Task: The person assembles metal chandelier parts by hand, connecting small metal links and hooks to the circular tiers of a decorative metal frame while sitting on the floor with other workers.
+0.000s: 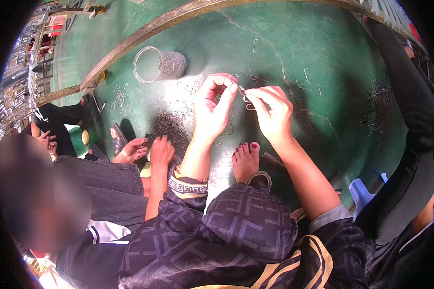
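Above the green floor, my left hand (212, 108) pinches a small wire hook (233, 77) between thumb and forefinger. Close beside it, my right hand (274, 114) has its fingers closed on bent metal hooks (246, 99). The two hands nearly meet at the fingertips, where a short piece of metal bridges the gap; how the pieces join is too small to make out. Beneath and around my hands, loose hooks lie scattered, with a dense pile of hooks (171, 127) to the left.
A clear plastic tub (149, 65) lies on its side with hooks inside. A metal frame bar (144, 33) arcs across the far side. At left a co-worker's hands (149, 150) are by the pile. More hooks (378, 103) lie right, near another person's dark-clothed leg and a blue stool (361, 195).
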### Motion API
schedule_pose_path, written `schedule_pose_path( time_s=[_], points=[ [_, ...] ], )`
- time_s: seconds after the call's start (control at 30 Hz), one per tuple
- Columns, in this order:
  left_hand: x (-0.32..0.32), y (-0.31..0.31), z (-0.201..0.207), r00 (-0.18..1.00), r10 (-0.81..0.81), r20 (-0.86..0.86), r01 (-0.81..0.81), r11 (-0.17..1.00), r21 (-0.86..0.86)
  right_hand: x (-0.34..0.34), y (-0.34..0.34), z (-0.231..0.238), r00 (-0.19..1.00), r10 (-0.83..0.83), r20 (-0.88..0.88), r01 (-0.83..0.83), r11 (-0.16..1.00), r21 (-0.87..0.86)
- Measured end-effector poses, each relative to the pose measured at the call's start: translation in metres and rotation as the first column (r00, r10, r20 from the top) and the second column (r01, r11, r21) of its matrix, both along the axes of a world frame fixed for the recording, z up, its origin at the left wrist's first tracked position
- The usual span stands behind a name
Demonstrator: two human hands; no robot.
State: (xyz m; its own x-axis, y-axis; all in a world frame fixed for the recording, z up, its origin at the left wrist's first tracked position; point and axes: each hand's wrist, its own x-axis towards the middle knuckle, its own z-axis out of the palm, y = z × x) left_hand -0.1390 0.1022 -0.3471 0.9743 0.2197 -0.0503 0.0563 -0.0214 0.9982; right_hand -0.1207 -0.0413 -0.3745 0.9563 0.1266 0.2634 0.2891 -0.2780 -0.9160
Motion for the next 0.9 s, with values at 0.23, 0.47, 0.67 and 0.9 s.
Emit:
schedule_pose_path(
  time_s=[0.23, 0.47, 0.67, 0.9],
  points=[
    [-0.004, -0.005, -0.008, 0.989, 0.018, 0.148, -0.007, 0.997, -0.075, 0.011, -0.013, -0.008, 0.999, 0.021, -0.026, -0.022, 1.000, -0.016],
    [-0.010, 0.000, -0.005, 0.987, 0.053, 0.150, -0.054, 0.999, 0.001, -0.013, -0.024, -0.069, 0.990, 0.098, -0.101, -0.136, 0.845, -0.517],
    [-0.019, -0.007, -0.010, 0.994, 0.042, 0.103, -0.042, 0.999, 0.002, -0.028, -0.010, -0.086, 0.988, 0.059, -0.141, -0.132, 0.794, -0.593],
    [-0.027, -0.001, -0.020, 1.000, 0.007, 0.005, -0.008, 0.999, 0.052, -0.015, -0.001, -0.081, 0.947, 0.120, -0.298, -0.226, 0.908, -0.352]
  ],
)
